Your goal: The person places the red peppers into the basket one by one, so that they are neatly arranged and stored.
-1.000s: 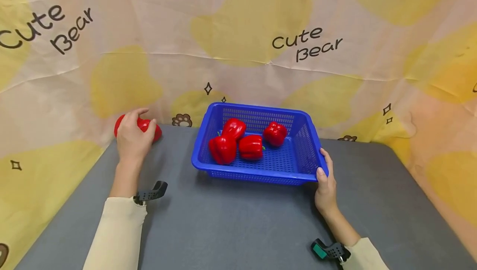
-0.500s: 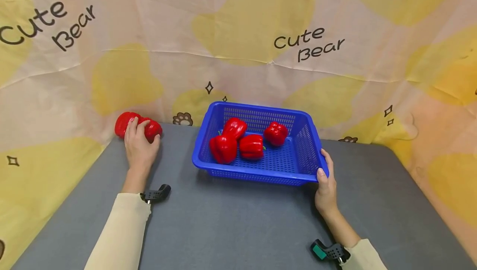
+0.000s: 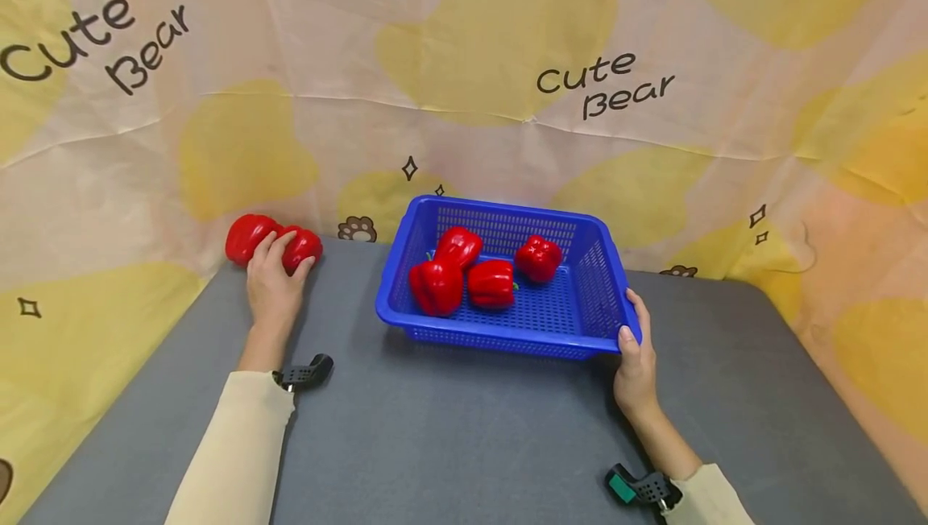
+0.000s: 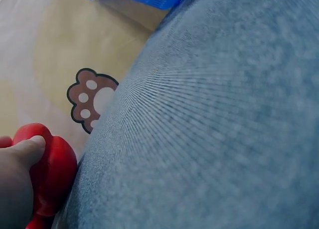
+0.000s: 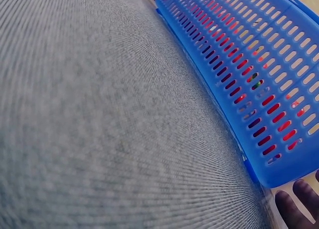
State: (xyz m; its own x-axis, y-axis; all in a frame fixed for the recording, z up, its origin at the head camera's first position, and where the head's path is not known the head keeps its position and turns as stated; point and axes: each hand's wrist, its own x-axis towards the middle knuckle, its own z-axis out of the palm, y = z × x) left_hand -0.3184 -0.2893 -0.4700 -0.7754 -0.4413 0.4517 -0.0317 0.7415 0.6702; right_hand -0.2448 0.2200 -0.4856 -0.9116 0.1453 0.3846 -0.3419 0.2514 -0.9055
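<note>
Two red bell peppers lie side by side at the table's back left in the head view. My left hand (image 3: pixel 275 282) holds the right-hand red bell pepper (image 3: pixel 303 248) between fingers and thumb. Its fingertips come between this one and the left-hand bell pepper (image 3: pixel 249 238). In the left wrist view my thumb presses on the held pepper's glossy side. My right hand (image 3: pixel 635 360) grips the right end of a blue plastic basket (image 3: pixel 500 337), thumb over the rim. Several red bell peppers lie inside, among them one (image 3: pixel 539 258) at the back right.
A grey table (image 3: pixel 464 436) carries the basket and peppers. Close behind its back edge hangs a patterned cloth (image 3: pixel 478 42), which also runs down both sides. Each wrist wears a black strap.
My left hand has shifted right from over the left pepper, uncovering it, and closed on the right-hand one. That pepper has moved slightly right. The right hand and basket stay in place.
</note>
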